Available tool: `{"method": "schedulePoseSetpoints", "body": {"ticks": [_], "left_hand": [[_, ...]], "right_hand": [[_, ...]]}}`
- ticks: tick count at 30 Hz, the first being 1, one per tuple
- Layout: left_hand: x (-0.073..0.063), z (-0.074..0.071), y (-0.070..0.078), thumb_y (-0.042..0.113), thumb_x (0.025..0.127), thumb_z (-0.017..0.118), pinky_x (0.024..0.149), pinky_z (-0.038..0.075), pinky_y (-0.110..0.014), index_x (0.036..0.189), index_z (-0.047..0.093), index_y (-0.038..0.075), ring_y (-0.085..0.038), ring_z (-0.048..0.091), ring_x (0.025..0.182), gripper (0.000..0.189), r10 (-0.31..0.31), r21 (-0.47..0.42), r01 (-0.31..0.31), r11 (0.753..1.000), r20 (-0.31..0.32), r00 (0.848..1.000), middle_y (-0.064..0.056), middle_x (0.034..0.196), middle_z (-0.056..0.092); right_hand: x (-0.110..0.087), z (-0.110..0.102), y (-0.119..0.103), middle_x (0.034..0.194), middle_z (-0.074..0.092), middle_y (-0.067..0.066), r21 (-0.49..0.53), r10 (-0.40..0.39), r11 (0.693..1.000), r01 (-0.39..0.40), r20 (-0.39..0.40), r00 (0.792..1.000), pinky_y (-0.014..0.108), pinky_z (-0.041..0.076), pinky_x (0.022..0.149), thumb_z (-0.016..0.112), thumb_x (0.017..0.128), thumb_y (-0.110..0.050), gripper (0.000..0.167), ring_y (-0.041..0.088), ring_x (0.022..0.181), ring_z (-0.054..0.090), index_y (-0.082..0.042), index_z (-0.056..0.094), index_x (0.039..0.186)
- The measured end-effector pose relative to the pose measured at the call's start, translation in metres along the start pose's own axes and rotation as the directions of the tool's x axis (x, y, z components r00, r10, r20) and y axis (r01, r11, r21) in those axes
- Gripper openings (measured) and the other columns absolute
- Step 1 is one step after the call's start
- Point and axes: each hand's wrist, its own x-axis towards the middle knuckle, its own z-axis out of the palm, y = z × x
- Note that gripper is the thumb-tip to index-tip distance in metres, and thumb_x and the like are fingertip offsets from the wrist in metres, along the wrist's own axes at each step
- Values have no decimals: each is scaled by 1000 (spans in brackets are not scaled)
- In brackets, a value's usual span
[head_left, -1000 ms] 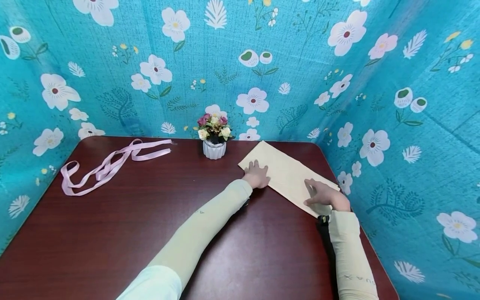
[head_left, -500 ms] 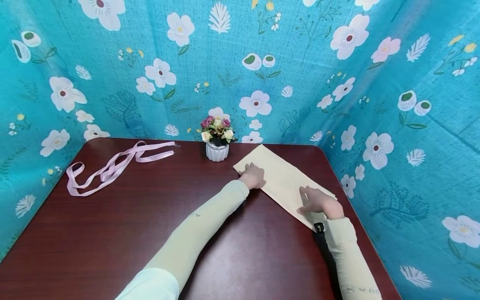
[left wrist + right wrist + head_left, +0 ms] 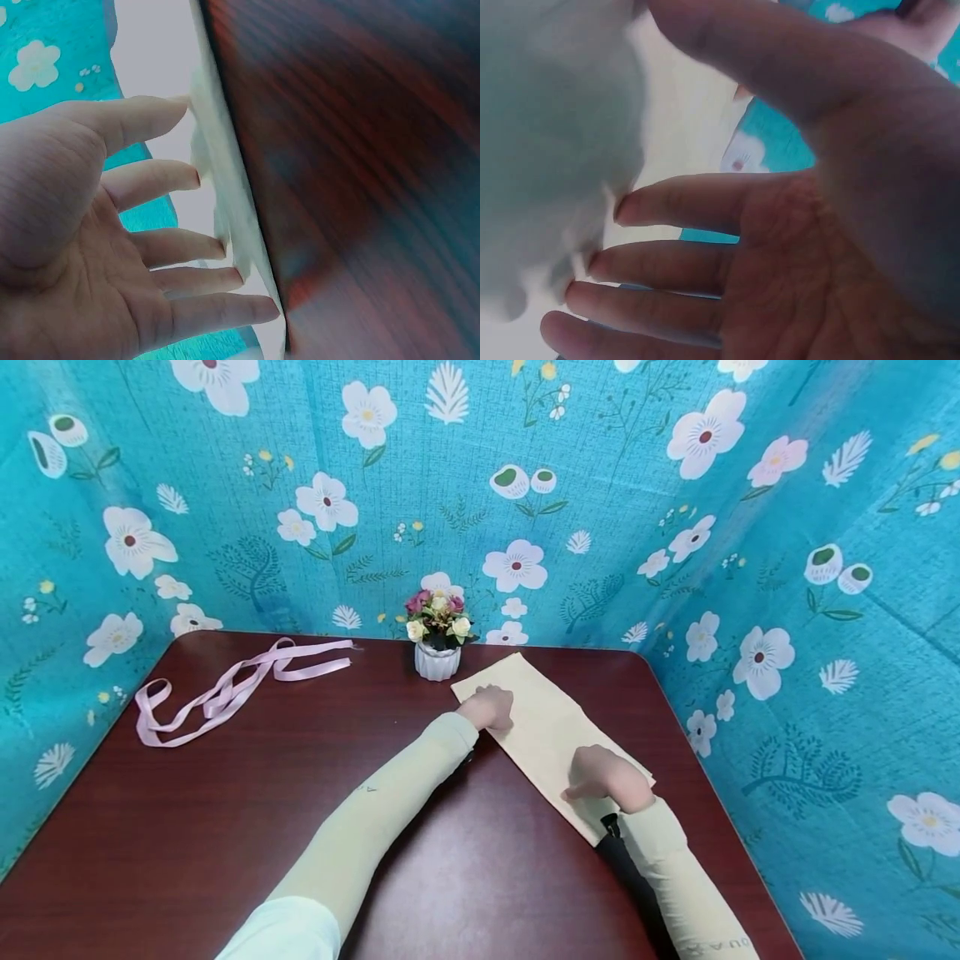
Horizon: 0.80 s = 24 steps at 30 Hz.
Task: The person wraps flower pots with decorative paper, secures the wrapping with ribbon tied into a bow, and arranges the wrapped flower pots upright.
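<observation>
A folded pale-yellow sheet, which looks like cloth (image 3: 542,718), lies slanted on the right side of the dark red-brown table (image 3: 360,877). On its far left part rests my left hand (image 3: 491,706). In the left wrist view, that hand's nearly straight fingers (image 3: 199,311) touch the cloth close to its edge. My right hand (image 3: 607,777) is on the nearer right part of the cloth. Its fingers (image 3: 682,202) stretch out with their tips against the cloth in the right wrist view, and the thumb stands apart from them.
A white pot of artificial flowers (image 3: 437,658) stands at the table's back, left of the cloth. A loose pink ribbon (image 3: 232,689) lies at the back left. Blue flowered curtains (image 3: 247,510) hang behind and beside the table.
Both hands have moved left and nearer, and the cloth has slid with them, its near right end swinging towards me. The view has shifted slightly; the ribbon and pot stay put.
</observation>
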Motion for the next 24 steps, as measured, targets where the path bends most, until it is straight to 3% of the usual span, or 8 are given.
{"method": "schedulePoseSetpoints", "body": {"ticks": [3,8,10,13,15,19,22,24], "left_hand": [[-4,-2,-8,21,95,63,91,43,-38,91,63,8,-24,58,97,14,-7,-31,7,1000,-4,1000,-8,101,69],[-8,-1,-19,22,94,65,88,44,-36,82,56,10,-23,55,89,20,-14,-53,13,999,-8,1000,-3,85,61],[-11,0,-22,23,94,66,87,46,-36,77,54,11,-23,55,88,24,-14,-63,13,998,-11,1000,-3,80,57],[-17,0,-25,25,93,68,83,45,-34,68,51,12,-21,52,82,33,-9,-60,8,998,-12,1000,0,72,52],[-20,0,-28,25,92,70,76,45,-31,62,47,13,-18,49,74,39,15,-52,-16,999,-11,1000,2,65,47],[-22,0,-37,21,89,71,57,31,-24,54,37,16,-11,30,58,50,84,-44,-84,996,10,996,6,56,29],[-27,-1,-48,17,87,73,55,24,-23,53,32,15,-11,22,58,53,137,-82,-135,987,20,990,6,56,21],[-33,-2,-54,14,86,75,57,26,-23,55,36,14,-12,24,59,50,163,-119,-161,980,12,987,5,57,24]], "right_hand": [[-1,2,-12,63,45,-2,-23,-5,1000,5,10,1000,30,40,58,93,64,-28,46,16,61,41,-13,49,66],[-5,9,-24,81,55,8,-79,-68,995,68,1,998,37,49,78,98,57,-28,55,21,76,50,-3,57,83],[-9,11,-31,82,53,9,-83,-94,992,93,-13,995,38,49,80,98,57,-27,55,21,78,49,-2,56,83],[-13,13,-43,74,50,4,-72,-99,993,97,-22,995,35,48,73,96,58,-25,49,18,71,45,-6,54,74],[-16,13,-53,67,45,-1,-94,-106,990,103,-28,994,33,44,66,95,57,-25,49,15,66,40,-11,50,67],[-20,16,-72,63,43,-4,-127,-123,985,120,-19,992,32,42,62,94,58,-30,49,13,63,38,-14,48,64],[-22,18,-88,63,47,-3,-164,-157,975,149,-33,987,33,46,65,93,59,-36,48,13,62,42,-14,51,65],[-23,19,-98,63,51,-1,-187,-178,968,167,-43,983,35,49,68,92,60,-40,48,14,63,45,-14,52,65]]}}
